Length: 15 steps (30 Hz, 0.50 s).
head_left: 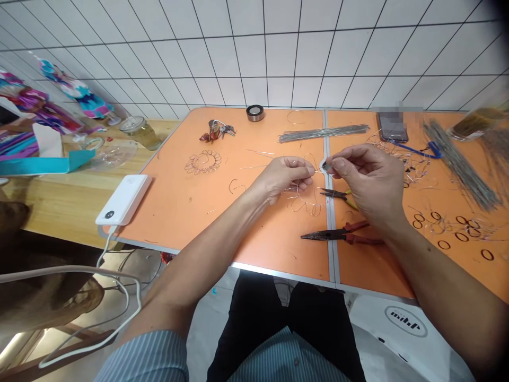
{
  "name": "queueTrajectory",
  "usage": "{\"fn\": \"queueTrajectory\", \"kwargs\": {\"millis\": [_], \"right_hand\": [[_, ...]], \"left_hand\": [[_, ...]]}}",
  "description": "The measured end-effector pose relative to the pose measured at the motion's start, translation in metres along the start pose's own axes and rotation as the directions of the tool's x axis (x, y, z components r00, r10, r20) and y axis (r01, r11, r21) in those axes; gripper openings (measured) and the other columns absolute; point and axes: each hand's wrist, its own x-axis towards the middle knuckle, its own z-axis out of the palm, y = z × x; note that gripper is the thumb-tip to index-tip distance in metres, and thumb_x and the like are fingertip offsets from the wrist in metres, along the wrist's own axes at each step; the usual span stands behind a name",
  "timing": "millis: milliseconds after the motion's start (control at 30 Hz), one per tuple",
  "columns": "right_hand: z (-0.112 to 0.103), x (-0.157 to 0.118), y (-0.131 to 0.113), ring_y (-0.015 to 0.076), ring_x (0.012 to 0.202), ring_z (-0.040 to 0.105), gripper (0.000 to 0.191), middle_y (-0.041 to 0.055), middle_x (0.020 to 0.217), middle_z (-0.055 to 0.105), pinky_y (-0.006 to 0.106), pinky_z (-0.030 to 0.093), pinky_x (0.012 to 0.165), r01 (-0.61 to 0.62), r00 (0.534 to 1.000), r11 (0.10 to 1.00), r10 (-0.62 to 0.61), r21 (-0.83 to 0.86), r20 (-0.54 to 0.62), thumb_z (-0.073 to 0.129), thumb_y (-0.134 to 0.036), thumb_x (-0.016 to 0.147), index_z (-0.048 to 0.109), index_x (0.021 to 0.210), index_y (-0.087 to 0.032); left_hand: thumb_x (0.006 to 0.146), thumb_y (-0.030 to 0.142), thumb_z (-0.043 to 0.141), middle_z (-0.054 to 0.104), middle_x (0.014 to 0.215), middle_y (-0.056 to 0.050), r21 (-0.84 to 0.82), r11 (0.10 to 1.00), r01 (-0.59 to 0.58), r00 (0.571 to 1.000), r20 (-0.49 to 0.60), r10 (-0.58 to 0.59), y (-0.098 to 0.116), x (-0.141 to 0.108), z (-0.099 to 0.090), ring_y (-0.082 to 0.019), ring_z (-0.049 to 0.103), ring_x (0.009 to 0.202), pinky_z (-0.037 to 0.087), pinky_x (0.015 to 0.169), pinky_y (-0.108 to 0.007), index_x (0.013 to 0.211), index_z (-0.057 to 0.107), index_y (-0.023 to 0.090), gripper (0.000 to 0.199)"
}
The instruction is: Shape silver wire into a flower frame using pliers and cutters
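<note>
My left hand (287,175) is closed in a pinch on a thin wire piece bent into petal-like loops (305,204), above the orange table (238,223). Just to its right, my right hand (368,178) pinches a small dark object (326,165) at the wire's edge; what it is, I cannot make out. Small pliers with yellow-green handles (336,194) lie partly under my right hand. Nearer the front edge lie red-handled long-nose pliers (338,235), open end pointing left. A finished-looking ring of wire loops (202,162) rests flat at the left.
Keys (222,129), a tape roll (255,112) and straight wires (324,132) lie toward the wall. A phone (392,126), a wire bundle (463,164) and dark rings (461,236) are at right. A white power bank (124,200) sits at left.
</note>
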Motion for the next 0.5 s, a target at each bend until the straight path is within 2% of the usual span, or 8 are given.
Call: {"fn": "queueTrajectory", "kwargs": {"millis": [100,200,367,500], "right_hand": [[-0.0001,-0.0012,-0.0043,0.0246,0.082,0.079,0.020,0.0032,0.095,0.084,0.046,0.067,0.083,0.058,0.996,0.998,-0.059,-0.015,-0.063,0.093,-0.045,0.095,0.078,0.092,-0.032],[-0.0009,-0.0020,-0.0056,0.0232,0.080,0.078,0.010,0.0015,0.092,0.082,0.044,0.064,0.080,0.127,0.990,0.992,-0.128,-0.029,-0.063,0.088,-0.031,0.098,0.079,0.092,-0.031],[-0.0009,-0.0034,-0.0021,0.0248,0.086,0.079,0.009,0.0020,0.096,0.082,0.046,0.064,0.086,0.100,0.995,0.989,-0.100,-0.111,0.005,0.083,-0.031,0.100,0.078,0.092,-0.032],[-0.0006,-0.0037,-0.0014,0.0249,0.084,0.078,0.008,0.0022,0.095,0.082,0.047,0.063,0.086,0.103,0.995,0.981,-0.104,-0.164,0.001,0.083,-0.030,0.099,0.078,0.092,-0.032]], "left_hand": [[0.098,0.017,0.080,0.076,0.075,-0.001,0.000,0.999,-0.042,0.999,0.025,0.042,-0.0005,-0.0008,-0.0001,-0.008,0.065,0.060,0.055,0.066,-0.023,0.089,0.075,0.016,0.010],[0.100,0.017,0.080,0.077,0.076,-0.001,0.020,0.998,-0.064,0.997,0.038,0.063,0.0008,-0.0020,0.0003,-0.008,0.066,0.061,0.055,0.066,-0.024,0.091,0.074,0.016,0.010],[0.102,0.017,0.077,0.079,0.077,-0.003,0.047,0.996,-0.074,0.996,0.063,0.071,0.0030,-0.0046,0.0029,-0.009,0.068,0.062,0.056,0.068,-0.025,0.093,0.074,0.016,0.010],[0.100,0.014,0.073,0.079,0.075,-0.002,0.081,0.992,-0.095,0.993,0.084,0.088,0.0026,-0.0060,0.0045,-0.010,0.067,0.061,0.055,0.066,-0.025,0.093,0.073,0.017,0.008]]}}
